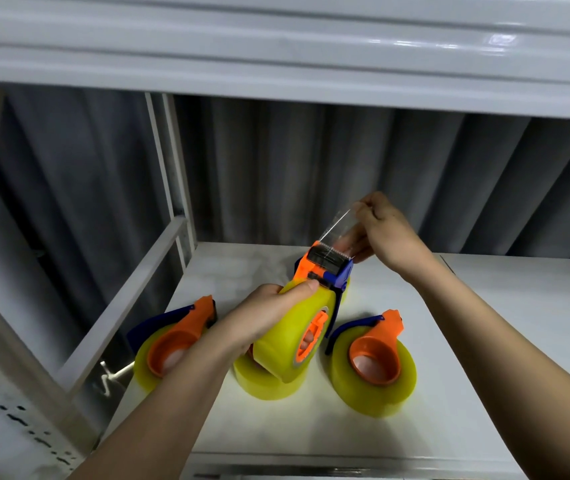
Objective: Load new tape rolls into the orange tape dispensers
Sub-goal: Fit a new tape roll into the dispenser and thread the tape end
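Observation:
My left hand (259,318) grips a yellow tape roll (285,336) that is mounted in an orange and blue dispenser (325,268), held above the shelf. My right hand (384,233) pinches the clear free end of the tape (340,225), stretched up from the dispenser's cutter head. A loaded dispenser (176,337) lies flat to the left and another loaded dispenser (375,358) lies to the right. Under the held roll a further yellow roll (262,384) rests on the shelf.
The white shelf board (484,341) carries everything. A white metal upright and crossbar (169,202) frame the left side, and an upper shelf (276,46) hangs overhead. Grey corrugated wall stands behind.

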`<state>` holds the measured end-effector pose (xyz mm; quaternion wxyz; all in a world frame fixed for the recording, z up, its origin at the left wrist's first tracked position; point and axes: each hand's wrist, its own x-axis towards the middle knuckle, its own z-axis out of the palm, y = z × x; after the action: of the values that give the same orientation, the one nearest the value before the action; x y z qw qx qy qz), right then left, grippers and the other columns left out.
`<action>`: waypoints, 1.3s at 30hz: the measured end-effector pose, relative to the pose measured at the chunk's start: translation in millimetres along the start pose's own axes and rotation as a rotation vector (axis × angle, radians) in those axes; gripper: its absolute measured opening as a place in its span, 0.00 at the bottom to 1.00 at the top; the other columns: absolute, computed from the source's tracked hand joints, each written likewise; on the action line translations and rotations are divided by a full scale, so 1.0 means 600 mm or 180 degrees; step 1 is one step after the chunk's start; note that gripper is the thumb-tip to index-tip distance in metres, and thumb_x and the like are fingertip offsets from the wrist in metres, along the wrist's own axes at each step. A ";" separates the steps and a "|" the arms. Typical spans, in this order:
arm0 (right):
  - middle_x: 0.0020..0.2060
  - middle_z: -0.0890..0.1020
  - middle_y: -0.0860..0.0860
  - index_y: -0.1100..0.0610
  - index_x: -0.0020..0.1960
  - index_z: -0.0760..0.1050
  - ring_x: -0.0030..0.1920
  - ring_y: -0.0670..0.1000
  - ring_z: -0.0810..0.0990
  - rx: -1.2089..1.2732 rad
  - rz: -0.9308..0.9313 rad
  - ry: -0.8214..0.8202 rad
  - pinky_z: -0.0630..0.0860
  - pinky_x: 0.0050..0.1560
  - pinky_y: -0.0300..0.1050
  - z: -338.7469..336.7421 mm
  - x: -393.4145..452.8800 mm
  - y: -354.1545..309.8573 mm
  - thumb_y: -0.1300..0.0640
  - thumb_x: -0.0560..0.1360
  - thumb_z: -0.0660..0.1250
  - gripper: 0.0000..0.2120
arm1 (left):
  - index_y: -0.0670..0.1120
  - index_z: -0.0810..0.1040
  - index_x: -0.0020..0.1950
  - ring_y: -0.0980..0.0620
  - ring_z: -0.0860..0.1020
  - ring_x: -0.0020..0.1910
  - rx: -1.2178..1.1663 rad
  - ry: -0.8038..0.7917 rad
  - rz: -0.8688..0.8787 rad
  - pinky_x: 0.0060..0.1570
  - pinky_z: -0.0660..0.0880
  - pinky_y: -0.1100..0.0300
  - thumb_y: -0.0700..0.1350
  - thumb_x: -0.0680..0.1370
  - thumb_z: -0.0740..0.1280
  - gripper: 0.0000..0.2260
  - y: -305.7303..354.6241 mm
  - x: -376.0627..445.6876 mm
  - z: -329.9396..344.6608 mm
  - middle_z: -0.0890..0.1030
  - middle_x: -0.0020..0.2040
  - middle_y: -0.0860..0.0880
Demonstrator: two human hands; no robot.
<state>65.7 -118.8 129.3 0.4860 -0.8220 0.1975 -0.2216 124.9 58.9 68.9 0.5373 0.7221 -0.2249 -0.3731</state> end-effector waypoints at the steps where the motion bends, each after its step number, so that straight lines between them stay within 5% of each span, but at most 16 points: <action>1: 0.34 0.83 0.60 0.61 0.54 0.64 0.33 0.62 0.81 0.0005 0.0004 -0.0006 0.79 0.36 0.53 -0.001 0.001 0.000 0.55 0.83 0.53 0.09 | 0.46 0.82 0.52 0.44 0.84 0.47 -0.0025 -0.0031 0.0000 0.55 0.79 0.50 0.59 0.74 0.66 0.18 0.000 0.001 -0.001 0.85 0.47 0.43; 4: 0.32 0.84 0.58 0.59 0.53 0.64 0.33 0.60 0.82 0.0126 0.0060 -0.0073 0.80 0.34 0.49 -0.006 0.004 0.001 0.55 0.83 0.51 0.07 | 0.48 0.82 0.53 0.44 0.83 0.48 -0.0117 -0.0181 0.0001 0.55 0.79 0.50 0.57 0.75 0.66 0.15 -0.002 0.003 -0.005 0.85 0.48 0.44; 9: 0.28 0.83 0.54 0.56 0.53 0.63 0.27 0.53 0.82 0.0392 0.0155 -0.0155 0.79 0.29 0.42 -0.016 0.005 -0.001 0.55 0.84 0.48 0.07 | 0.52 0.79 0.46 0.53 0.83 0.38 -0.0349 -0.0385 0.0138 0.39 0.80 0.61 0.52 0.77 0.65 0.06 -0.011 0.004 -0.007 0.85 0.38 0.52; 18: 0.32 0.85 0.54 0.55 0.49 0.64 0.29 0.52 0.83 0.0472 0.0245 -0.0359 0.79 0.30 0.41 -0.031 0.003 -0.010 0.54 0.84 0.50 0.08 | 0.53 0.78 0.49 0.51 0.83 0.45 -0.0467 -0.0173 0.0226 0.46 0.78 0.58 0.54 0.76 0.66 0.07 -0.012 0.013 -0.001 0.84 0.44 0.51; 24: 0.40 0.84 0.59 0.55 0.50 0.66 0.29 0.51 0.82 0.0640 0.0543 -0.0023 0.79 0.29 0.40 -0.055 -0.001 0.002 0.56 0.84 0.51 0.08 | 0.50 0.82 0.48 0.44 0.83 0.47 -0.0634 -0.0082 0.0269 0.54 0.79 0.48 0.59 0.69 0.71 0.14 -0.001 0.027 0.039 0.85 0.45 0.44; 27: 0.28 0.84 0.53 0.54 0.46 0.66 0.25 0.48 0.80 0.0667 0.0524 0.0191 0.77 0.27 0.39 -0.084 -0.008 0.024 0.57 0.83 0.51 0.09 | 0.49 0.83 0.40 0.45 0.83 0.40 -0.0718 -0.0253 0.0320 0.41 0.82 0.54 0.53 0.74 0.69 0.09 0.002 0.034 0.076 0.85 0.41 0.41; 30: 0.29 0.84 0.53 0.54 0.47 0.68 0.28 0.49 0.81 0.0630 0.0500 0.0248 0.77 0.31 0.42 -0.128 -0.020 0.052 0.57 0.83 0.52 0.09 | 0.48 0.80 0.43 0.53 0.81 0.29 -0.0779 -0.0343 0.0342 0.32 0.79 0.62 0.49 0.76 0.67 0.06 0.009 0.031 0.125 0.84 0.33 0.47; 35: 0.27 0.83 0.52 0.55 0.46 0.67 0.28 0.49 0.81 0.0589 0.0529 0.0265 0.79 0.30 0.40 -0.201 -0.043 0.094 0.57 0.83 0.52 0.09 | 0.53 0.79 0.47 0.50 0.82 0.47 -0.0717 -0.0302 0.0207 0.56 0.78 0.54 0.55 0.74 0.68 0.08 0.008 0.048 0.211 0.84 0.44 0.51; 39: 0.26 0.83 0.52 0.55 0.46 0.64 0.25 0.47 0.80 0.0593 0.0488 0.0190 0.76 0.25 0.36 -0.243 -0.050 0.132 0.56 0.83 0.52 0.08 | 0.56 0.78 0.49 0.51 0.81 0.48 -0.0775 -0.0308 0.0029 0.55 0.76 0.54 0.59 0.71 0.69 0.11 0.001 0.062 0.281 0.83 0.47 0.53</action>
<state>-48.6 -242.0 116.6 0.5697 -0.7488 0.2527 -0.2256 16.4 -70.6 34.1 0.6113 0.6317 -0.2068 -0.4295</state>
